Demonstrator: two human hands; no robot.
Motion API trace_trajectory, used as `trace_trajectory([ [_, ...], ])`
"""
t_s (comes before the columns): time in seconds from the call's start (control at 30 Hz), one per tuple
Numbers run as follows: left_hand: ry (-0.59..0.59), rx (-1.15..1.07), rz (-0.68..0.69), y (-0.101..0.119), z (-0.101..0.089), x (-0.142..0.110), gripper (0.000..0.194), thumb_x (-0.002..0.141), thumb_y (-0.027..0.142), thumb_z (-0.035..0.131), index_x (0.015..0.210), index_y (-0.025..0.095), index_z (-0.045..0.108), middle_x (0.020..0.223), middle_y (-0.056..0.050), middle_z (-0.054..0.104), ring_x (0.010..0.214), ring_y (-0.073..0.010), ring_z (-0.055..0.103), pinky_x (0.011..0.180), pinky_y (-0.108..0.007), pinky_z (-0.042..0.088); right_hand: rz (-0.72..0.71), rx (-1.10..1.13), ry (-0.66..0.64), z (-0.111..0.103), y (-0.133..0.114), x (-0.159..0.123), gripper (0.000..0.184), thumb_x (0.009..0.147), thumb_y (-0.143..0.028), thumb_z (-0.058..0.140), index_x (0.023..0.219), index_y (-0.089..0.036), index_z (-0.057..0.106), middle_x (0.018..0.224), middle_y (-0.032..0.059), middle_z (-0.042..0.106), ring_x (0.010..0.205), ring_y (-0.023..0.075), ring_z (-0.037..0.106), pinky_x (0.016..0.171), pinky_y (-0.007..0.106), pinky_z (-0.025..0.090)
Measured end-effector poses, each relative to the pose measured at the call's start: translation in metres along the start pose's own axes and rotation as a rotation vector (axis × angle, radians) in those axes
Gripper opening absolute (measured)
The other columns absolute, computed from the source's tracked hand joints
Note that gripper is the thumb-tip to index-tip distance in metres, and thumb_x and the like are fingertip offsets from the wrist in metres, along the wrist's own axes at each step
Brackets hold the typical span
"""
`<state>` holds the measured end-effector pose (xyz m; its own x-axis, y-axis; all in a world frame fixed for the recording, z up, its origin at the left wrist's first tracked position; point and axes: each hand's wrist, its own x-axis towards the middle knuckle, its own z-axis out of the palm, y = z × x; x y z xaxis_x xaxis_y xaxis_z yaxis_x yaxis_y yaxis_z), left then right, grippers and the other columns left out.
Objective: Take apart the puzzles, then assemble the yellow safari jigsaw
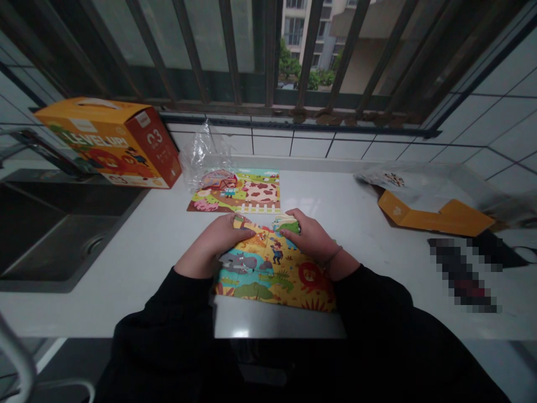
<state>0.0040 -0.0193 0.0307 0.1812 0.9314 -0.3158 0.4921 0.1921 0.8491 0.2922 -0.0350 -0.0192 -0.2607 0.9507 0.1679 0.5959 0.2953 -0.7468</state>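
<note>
Black sleeves [159,319] were pushed up to the wrists, and the left hand [212,240] and right hand [310,238] were planted on a jungle-animal jigsaw puzzle [272,268] on the white countertop [168,268]. Fingers [239,225] were kept narrow over the pieces, though any real grip couldn't be told, tbh. A farm puzzle [235,190] was laid just beyond, with an orange puzzle box [109,143] to its left and a steel sink [54,229] nearer on the left.

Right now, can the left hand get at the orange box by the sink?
Likely yes, once lifted. The left hand rests on the animal jigsaw puzzle; the orange box sits ahead and left, with nothing standing between them. The farm puzzle lies right of that line.
</note>
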Motion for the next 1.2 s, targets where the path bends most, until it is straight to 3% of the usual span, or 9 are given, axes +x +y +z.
trace_trajectory([
  [0.17,-0.084,-0.318,0.086,0.006,0.002,-0.007,0.044,0.073,0.041,0.099,0.109,0.024,0.08,0.111,-0.01,0.088,0.093,-0.0309,0.084,0.083,-0.043,0.068,0.124,0.113,0.143,-0.002,0.004,0.003,0.049,0.095,-0.054,0.076,0.13,-0.023,0.062,0.105,0.0075,0.081,0.085,0.0247,0.071,0.078,0.037,0.055],
  [0.27,-0.055,-0.323,0.138,0.011,0.003,-0.01,0.045,0.074,0.04,0.1,0.111,0.024,0.079,0.108,-0.008,0.088,0.09,-0.0279,0.083,0.082,-0.04,0.068,0.144,0.203,0.24,-0.002,0.008,0.005,0.051,0.094,-0.057,0.075,0.129,-0.023,0.061,0.107,0.0083,0.082,0.086,0.0244,0.071,0.078,0.037,0.056],
  [0.43,0.011,-0.314,0.19,0.01,0.003,-0.011,0.046,0.077,0.04,0.099,0.11,0.024,0.073,0.104,-0.005,0.086,0.086,-0.0228,0.081,0.077,-0.035,0.066,0.157,0.299,0.263,-0.001,0.012,0.007,0.054,0.092,-0.061,0.078,0.128,-0.024,0.061,0.107,0.0079,0.083,0.088,0.0244,0.073,0.08,0.038,0.059],
  [0.63,-0.043,-0.394,0.247,0.007,0.004,-0.012,0.048,0.079,0.042,0.099,0.113,0.025,0.069,0.103,-0.001,0.084,0.083,-0.0195,0.08,0.076,-0.032,0.065,0.169,0.443,0.322,-0.002,0.01,0.008,0.06,0.089,-0.065,0.083,0.128,-0.025,0.059,0.108,0.0062,0.081,0.091,0.0239,0.074,0.083,0.04,0.061],
  [0.77,-0.037,-0.376,0.264,0.007,0.006,-0.011,0.048,0.079,0.041,0.098,0.115,0.024,0.07,0.104,-0.004,0.084,0.084,-0.021,0.08,0.077,-0.034,0.064,0.13,0.663,0.368,-0.013,0.001,0.004,0.061,0.087,-0.063,0.089,0.126,-0.029,0.057,0.108,0.0024,0.078,0.082,0.0182,0.069,0.073,0.032,0.06],
  [0.9,0.033,-0.187,0.241,0.0,0.003,-0.002,0.043,0.077,0.04,0.096,0.111,0.023,0.076,0.109,-0.009,0.085,0.091,-0.027,0.081,0.081,-0.039,0.064,0.172,0.873,0.146,-0.025,-0.01,-0.004,0.061,0.085,-0.063,0.093,0.121,-0.028,0.058,0.094,-0.0029,0.072,0.063,0.0115,0.057,0.056,0.026,0.053],
  [1.03,0.17,0.045,0.175,-0.007,0.002,0.005,0.035,0.065,0.032,0.098,0.093,0.023,0.08,0.101,-0.011,0.085,0.094,-0.0331,0.08,0.08,-0.042,0.063,0.255,0.86,-0.171,-0.024,-0.01,-0.008,0.061,0.084,-0.062,0.095,0.121,-0.026,0.061,0.091,-0.002,0.073,0.065,0.0122,0.063,0.056,0.025,0.058],
  [1.1,0.102,-0.066,0.166,-0.006,0.004,0.003,0.04,0.068,0.035,0.098,0.103,0.023,0.08,0.106,-0.011,0.086,0.095,-0.033,0.081,0.081,-0.042,0.064,0.295,0.775,-0.25,-0.021,-0.007,-0.008,0.058,0.085,-0.058,0.095,0.12,-0.025,0.063,0.094,-0.0002,0.075,0.071,0.0143,0.068,0.06,0.027,0.063],
  [1.2,-0.008,-0.277,0.173,-0.002,0.006,-0.002,0.048,0.076,0.043,0.095,0.117,0.024,0.078,0.115,-0.011,0.086,0.093,-0.0304,0.082,0.082,-0.044,0.066,0.347,0.698,-0.261,-0.016,-0.001,-0.005,0.053,0.087,-0.053,0.094,0.121,-0.025,0.064,0.098,0.0014,0.076,0.075,0.0152,0.07,0.061,0.027,0.064],
])
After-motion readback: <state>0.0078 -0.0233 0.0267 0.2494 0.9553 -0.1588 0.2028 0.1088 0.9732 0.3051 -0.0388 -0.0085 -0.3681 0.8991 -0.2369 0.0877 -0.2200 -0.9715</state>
